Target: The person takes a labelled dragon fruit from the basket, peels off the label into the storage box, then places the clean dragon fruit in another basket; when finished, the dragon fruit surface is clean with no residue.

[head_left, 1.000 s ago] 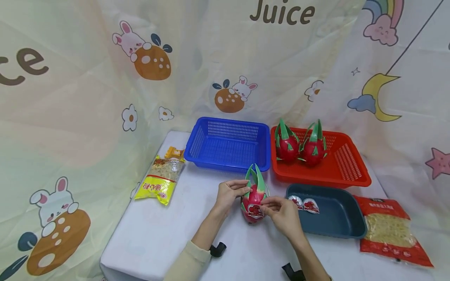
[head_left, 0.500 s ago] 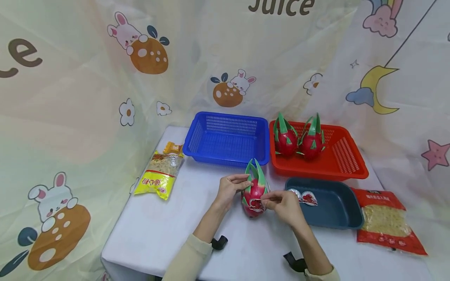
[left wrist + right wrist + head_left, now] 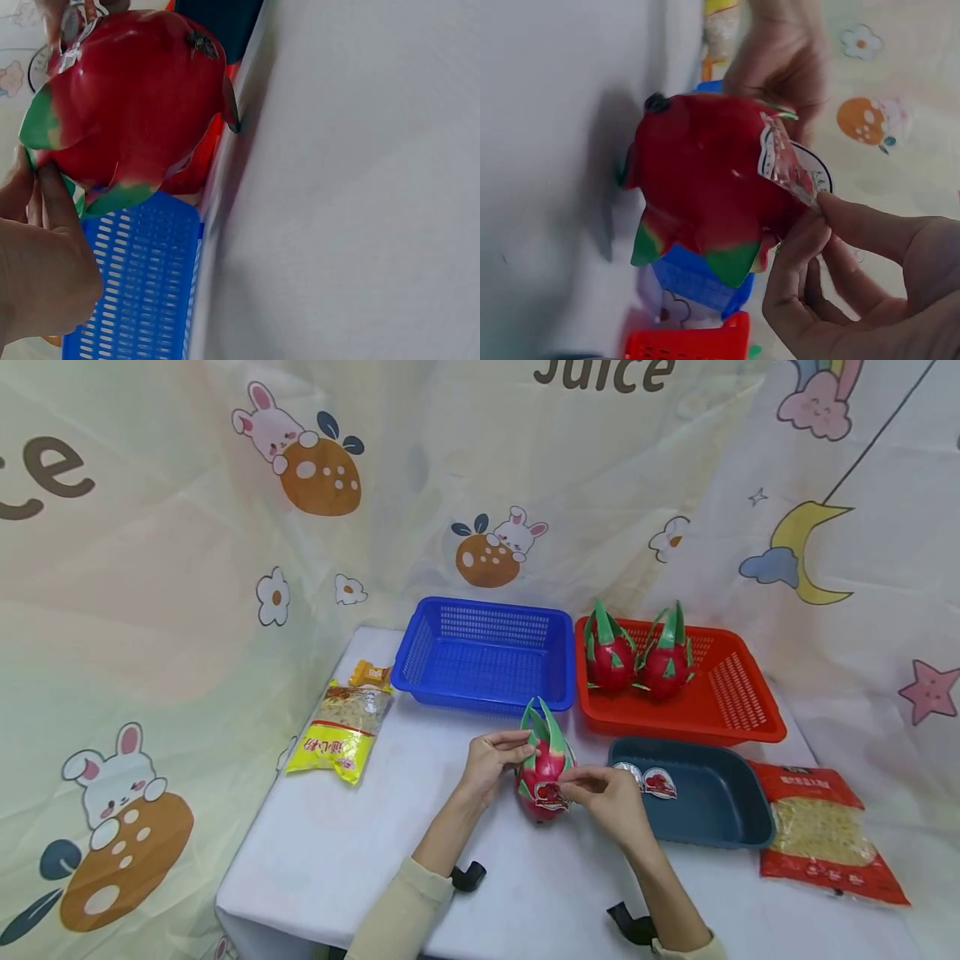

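A red dragon fruit [image 3: 542, 768] with green leaf tips stands at the middle of the table, looking glossy and artificial. My left hand [image 3: 487, 767] grips it by the leaves on its upper left side. On its front is a red-and-white sticker [image 3: 550, 796], and my right hand [image 3: 611, 800] pinches the sticker's right edge between thumb and forefinger. In the right wrist view the sticker [image 3: 784, 159] lies against the fruit at one end and lifts off toward the fingertips. The left wrist view shows the underside of the dragon fruit [image 3: 142, 90].
Behind the fruit sits a blue basket [image 3: 480, 700]. Beside it, a red basket [image 3: 720, 727] holds two more dragon fruits [image 3: 611, 664]. A dark blue tray [image 3: 720, 827] contains round stickers [image 3: 660, 783]. Food bags lie left [image 3: 341, 727] and right [image 3: 825, 831].
The head view has shifted slightly. Both hands keep their hold on the dragon fruit and the sticker, and the sticker's pinched edge has moved only a little.
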Available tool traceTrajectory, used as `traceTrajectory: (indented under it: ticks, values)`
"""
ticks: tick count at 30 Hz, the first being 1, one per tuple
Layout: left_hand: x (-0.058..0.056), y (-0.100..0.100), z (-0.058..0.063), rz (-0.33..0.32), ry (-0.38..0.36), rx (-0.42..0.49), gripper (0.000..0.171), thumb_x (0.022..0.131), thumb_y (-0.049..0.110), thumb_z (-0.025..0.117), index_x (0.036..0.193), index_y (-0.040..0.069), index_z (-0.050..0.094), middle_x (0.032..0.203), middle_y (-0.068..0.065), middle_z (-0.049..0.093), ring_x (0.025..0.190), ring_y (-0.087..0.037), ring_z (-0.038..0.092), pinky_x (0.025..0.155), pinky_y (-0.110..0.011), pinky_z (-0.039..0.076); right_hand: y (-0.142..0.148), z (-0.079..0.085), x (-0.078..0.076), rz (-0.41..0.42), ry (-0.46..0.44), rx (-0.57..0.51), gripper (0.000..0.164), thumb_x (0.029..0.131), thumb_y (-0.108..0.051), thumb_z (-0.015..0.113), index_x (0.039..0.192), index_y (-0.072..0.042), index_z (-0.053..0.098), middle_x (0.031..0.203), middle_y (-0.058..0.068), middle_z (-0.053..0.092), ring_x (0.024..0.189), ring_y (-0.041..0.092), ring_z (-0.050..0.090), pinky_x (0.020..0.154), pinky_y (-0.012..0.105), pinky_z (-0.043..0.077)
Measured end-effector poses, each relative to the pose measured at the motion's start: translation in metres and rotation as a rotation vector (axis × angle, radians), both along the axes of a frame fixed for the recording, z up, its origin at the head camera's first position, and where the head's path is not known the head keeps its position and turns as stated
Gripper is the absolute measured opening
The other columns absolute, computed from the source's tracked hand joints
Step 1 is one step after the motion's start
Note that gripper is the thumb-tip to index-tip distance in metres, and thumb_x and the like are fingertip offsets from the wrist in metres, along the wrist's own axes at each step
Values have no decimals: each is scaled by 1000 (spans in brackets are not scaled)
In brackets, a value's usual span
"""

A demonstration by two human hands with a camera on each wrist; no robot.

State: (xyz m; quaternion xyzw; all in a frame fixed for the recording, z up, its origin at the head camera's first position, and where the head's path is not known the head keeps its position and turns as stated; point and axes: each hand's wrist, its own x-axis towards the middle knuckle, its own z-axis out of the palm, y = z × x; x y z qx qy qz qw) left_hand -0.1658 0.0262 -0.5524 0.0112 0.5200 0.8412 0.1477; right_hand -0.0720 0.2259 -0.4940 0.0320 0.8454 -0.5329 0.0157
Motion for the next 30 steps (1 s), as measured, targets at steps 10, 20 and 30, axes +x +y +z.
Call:
traceTrajectory:
  ticks: [10,20,30]
  values:
    - [-3,-5,-5,-15,-1,2,29,87,-5,80,115,-5,76,92,-7,80,82,-14,78,74,-24,62,-7,5,-8,70,195,273,13,80,-16,92,90,-19,84,87,-7,74,75,13,68,63,25,59]
    - [0,-5,-6,-15,0,40,24,85,-10,78,106,2,80,88,-5,79,78,-14,77,69,-24,62,-3,16,-9,91,114,355,14,84,-21,89,96,-15,85,90,-4,79,75,14,65,61,26,52]
    - [-6,-10,-10,-60,20,47,26,86,-11,76,96,12,82,86,-2,79,78,-11,76,68,-23,61,5,15,-21,238,-37,73,13,88,-18,85,95,-8,83,85,5,78,78,26,69,63,27,54]
